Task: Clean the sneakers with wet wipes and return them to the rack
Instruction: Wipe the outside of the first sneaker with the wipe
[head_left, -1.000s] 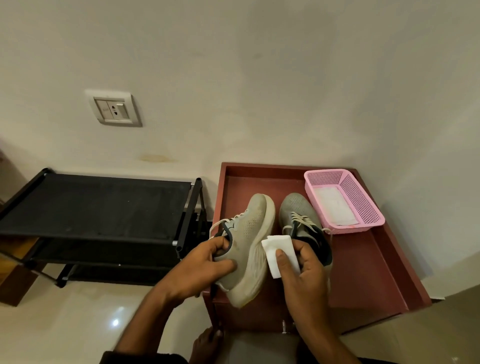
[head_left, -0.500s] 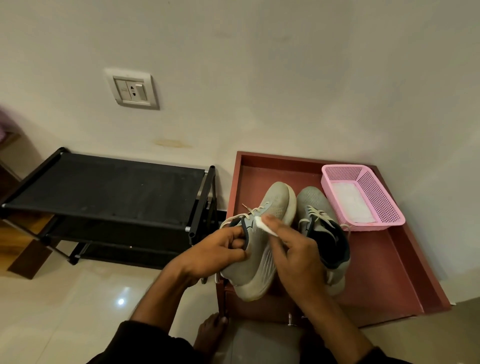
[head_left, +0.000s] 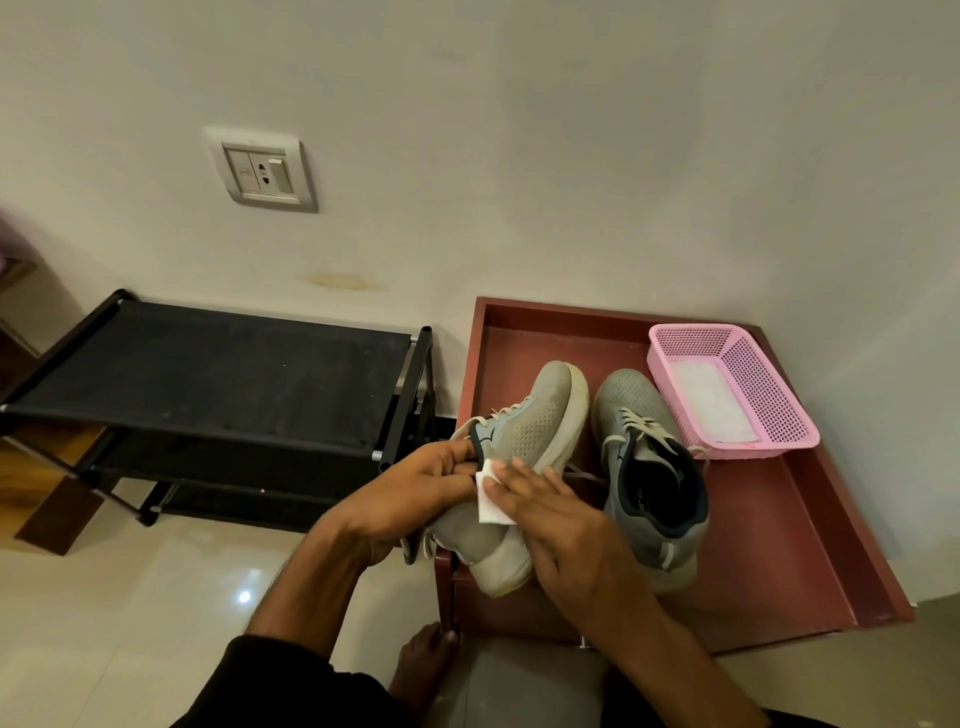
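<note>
Early yet — left hand (head_left: 410, 499) grips 1 sneaker (head_left: 535, 431) by the collar, right hand (head_left: 566, 530) presses a wipe (head_left: 488, 508) flat-fingered on its side; 2nd sneaker (head_left: 644, 467) and rack (head_left: 208, 374) to come

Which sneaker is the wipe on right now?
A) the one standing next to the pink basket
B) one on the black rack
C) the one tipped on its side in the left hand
C: the right hand presses the white wipe against the tipped sneaker that the left hand grips, while the other sneaker stands untouched on the red tray beside the pink basket.
</note>
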